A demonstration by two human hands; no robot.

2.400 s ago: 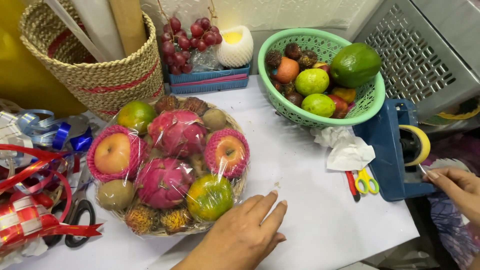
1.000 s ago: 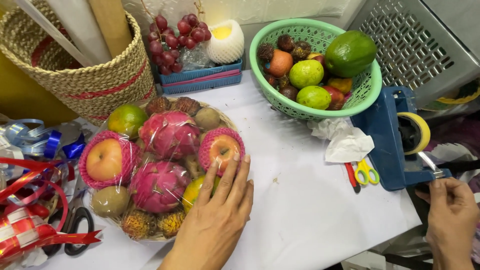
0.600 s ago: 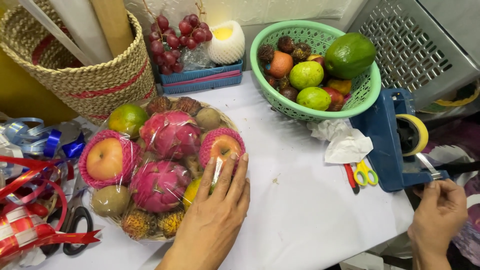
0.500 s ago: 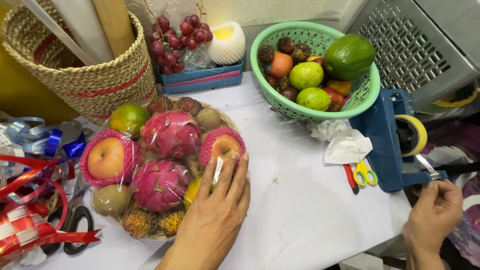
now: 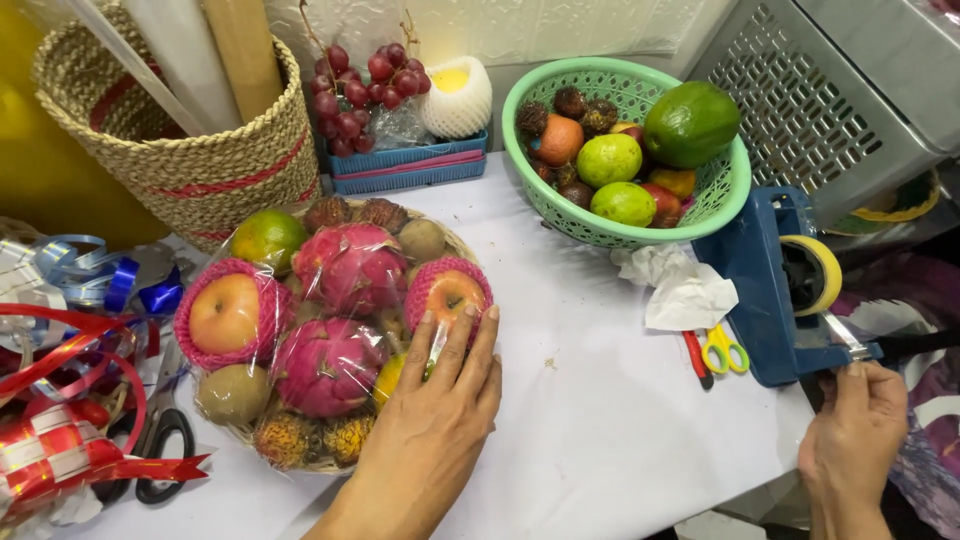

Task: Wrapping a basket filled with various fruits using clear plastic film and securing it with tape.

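Note:
A round tray of fruit wrapped in clear film [image 5: 330, 320] sits at the left of the white table: apples in pink foam nets, pink dragon fruits, a green orange. My left hand [image 5: 435, 410] lies flat on the film at the tray's right side, fingers spread, pressing the wrap. My right hand [image 5: 855, 430] is at the table's right edge, fingers pinched on the end of the tape strip coming off the blue tape dispenser [image 5: 770, 290].
A green plastic basket [image 5: 720, 195] of mixed fruit stands at the back right. A woven basket [image 5: 190, 150] with rolls is at the back left, red grapes [image 5: 355, 75] beside it. Ribbons [image 5: 60, 400] and black scissors [image 5: 160, 450] lie left; small scissors [image 5: 715, 350] and crumpled tissue [image 5: 680, 290] sit by the dispenser.
My left hand moved from the bare table up onto the wrapped fruit tray. My right hand came in from the right and took the tape end at the dispenser.

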